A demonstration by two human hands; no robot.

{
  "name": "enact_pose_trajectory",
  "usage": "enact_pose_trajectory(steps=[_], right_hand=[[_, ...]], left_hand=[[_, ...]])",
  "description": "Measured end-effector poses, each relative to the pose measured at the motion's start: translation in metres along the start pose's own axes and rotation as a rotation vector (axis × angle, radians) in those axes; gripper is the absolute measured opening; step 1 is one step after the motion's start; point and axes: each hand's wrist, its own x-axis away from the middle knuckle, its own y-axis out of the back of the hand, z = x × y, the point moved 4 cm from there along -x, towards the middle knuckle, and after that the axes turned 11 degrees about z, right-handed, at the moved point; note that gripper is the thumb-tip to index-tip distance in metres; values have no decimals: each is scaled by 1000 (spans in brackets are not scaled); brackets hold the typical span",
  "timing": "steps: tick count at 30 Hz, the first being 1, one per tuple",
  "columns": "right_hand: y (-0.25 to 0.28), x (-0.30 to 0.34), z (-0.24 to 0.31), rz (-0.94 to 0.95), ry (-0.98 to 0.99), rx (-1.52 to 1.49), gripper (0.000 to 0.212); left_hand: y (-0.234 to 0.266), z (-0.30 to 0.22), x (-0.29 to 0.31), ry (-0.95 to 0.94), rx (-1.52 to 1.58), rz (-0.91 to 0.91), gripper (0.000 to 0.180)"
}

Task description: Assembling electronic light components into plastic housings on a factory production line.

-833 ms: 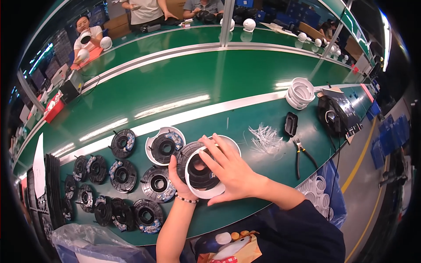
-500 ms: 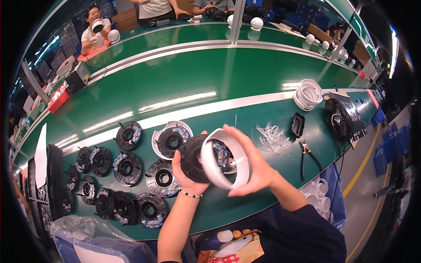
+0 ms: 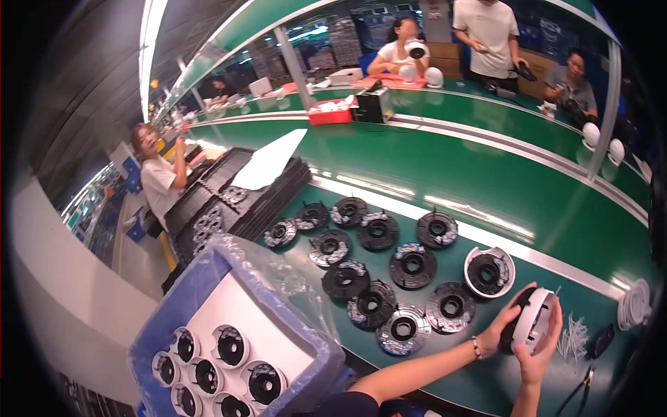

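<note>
Far to the left of the green workbench (image 3: 486, 174), a blue bin (image 3: 174, 306) lined with clear plastic holds a white tray of round black-centred parts (image 3: 229, 345). Beyond the bin, a stack of black trays (image 3: 229, 201) lies on the bench's left end with a white sheet (image 3: 267, 161) on top. Toward the middle of the bench, about a dozen black ring-shaped parts (image 3: 379, 274) lie flat in loose rows, and at their right end sits one in a white housing (image 3: 489, 272).

Near the bench's front edge, just right of those rings, the left hand (image 3: 501, 325) cups the dark body of a round assembly (image 3: 528, 326), fingers curled round its left side. The right hand (image 3: 543, 347) grips its white ring from below and the right, fingers wrapped over the rim. The piece is held tilted on edge, just above the bench. Right of it lie white cable ties (image 3: 575, 338) and a white coil (image 3: 633, 304).
</note>
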Motion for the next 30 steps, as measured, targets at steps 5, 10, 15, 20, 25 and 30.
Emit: enact_pose_trajectory(steps=[5, 10, 15, 20, 25, 30], right_hand=[[1, -5, 2, 9, 71, 147, 105], [16, -2, 8, -14, 169, 480, 103], [19, -12, 16, 57, 249, 586, 103], [5, -21, 27, 127, 219, 667, 101], [15, -17, 26, 64, 152, 585, 101], [9, -17, 33, 91, 156, 643, 101]], left_hand=[[11, 3, 8, 122, -57, -51, 52], [14, 17, 2, 361, 152, 32, 45], [20, -7, -3, 184, -525, 7, 59], [14, -32, 1, 108, -795, -129, 57], [-7, -26, -8, 181, -271, -66, 70], [-3, -27, -3, 293, 122, -127, 70]])
